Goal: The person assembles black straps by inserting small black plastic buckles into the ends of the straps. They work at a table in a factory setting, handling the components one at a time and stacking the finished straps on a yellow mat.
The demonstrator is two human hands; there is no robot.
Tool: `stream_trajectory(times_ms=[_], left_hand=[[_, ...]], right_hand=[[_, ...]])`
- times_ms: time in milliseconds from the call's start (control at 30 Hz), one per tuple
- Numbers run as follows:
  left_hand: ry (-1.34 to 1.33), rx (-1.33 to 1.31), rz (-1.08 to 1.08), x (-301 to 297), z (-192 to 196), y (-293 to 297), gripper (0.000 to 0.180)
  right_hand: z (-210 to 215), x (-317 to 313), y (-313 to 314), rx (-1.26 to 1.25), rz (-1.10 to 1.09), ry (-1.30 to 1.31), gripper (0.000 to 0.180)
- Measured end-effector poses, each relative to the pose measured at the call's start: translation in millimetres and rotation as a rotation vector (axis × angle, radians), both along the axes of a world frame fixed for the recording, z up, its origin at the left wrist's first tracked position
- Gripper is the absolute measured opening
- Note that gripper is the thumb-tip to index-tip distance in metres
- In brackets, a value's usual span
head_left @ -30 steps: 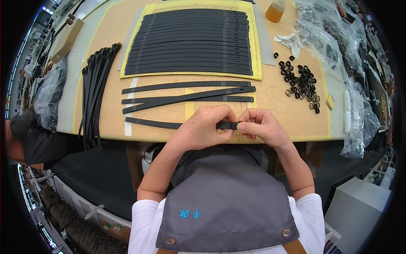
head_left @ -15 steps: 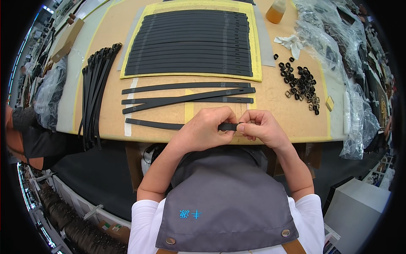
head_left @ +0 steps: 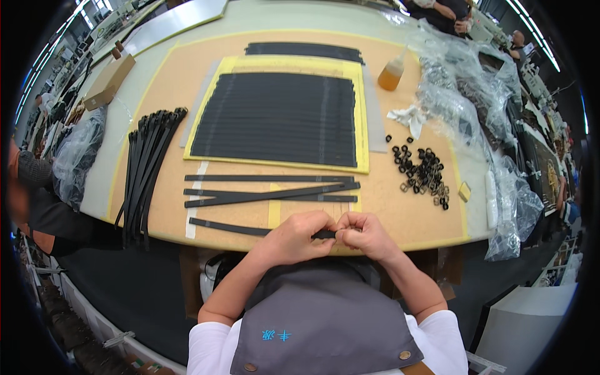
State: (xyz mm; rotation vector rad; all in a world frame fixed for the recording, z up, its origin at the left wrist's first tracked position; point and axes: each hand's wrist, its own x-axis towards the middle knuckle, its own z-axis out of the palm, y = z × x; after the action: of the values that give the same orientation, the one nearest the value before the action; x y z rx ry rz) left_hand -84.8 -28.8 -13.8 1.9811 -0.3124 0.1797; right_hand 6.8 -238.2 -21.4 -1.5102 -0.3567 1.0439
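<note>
My left hand [head_left: 299, 239] is closed round a black strap [head_left: 228, 227] near its right end, at the front edge of the table. The strap's other end lies off to the left on the board. Against the left fingers, my right hand [head_left: 365, 236] pinches the strap's tip; whether a small loop sits between those fingertips is hidden. Just beyond my hands lie several loose black straps [head_left: 250, 179], two of them crossing. To the right is a scattered heap of small black loops [head_left: 430, 164].
Farther back, rows of black straps [head_left: 275, 119] cover a yellow-edged board [head_left: 300, 166]. A bundle of straps [head_left: 150, 162] hangs over the left edge. A bottle of amber liquid [head_left: 390, 76], a white cloth [head_left: 409, 117], a yellow block [head_left: 464, 192] and clear plastic wrap [head_left: 450, 94] lie right.
The view has tilted up, so the table sits lower in the picture and more of the room shows. Both hands stay together at the strap's end, the right fingers curled closer in.
</note>
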Motion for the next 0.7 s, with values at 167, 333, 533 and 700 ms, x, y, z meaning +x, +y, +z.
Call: stream_trajectory(times_ms=[167, 333, 533, 700], left_hand=[[-0.080, -0.008, -0.008, -4.6, -6.4, -5.5, 0.020], [-0.049, 0.029, -0.038, -10.7, -7.3, -6.3, 0.018], [-0.029, 0.020, -0.076, -16.6, -8.8, -8.2, 0.018], [0.085, -0.050, -0.107, -16.4, 2.9, -2.8, 0.022]], right_hand=[[-1.8, -2.5, -2.7, 0.010, 0.048, 0.011, 0.013], [1.3, 0.5, -5.3, 0.027, 0.173, 0.093, 0.016], [26.4, 3.9, -2.6, -0.101, 0.452, -0.085, 0.032], [-0.7, 0.3, -11.8, 0.089, 0.374, -0.020, 0.031]])
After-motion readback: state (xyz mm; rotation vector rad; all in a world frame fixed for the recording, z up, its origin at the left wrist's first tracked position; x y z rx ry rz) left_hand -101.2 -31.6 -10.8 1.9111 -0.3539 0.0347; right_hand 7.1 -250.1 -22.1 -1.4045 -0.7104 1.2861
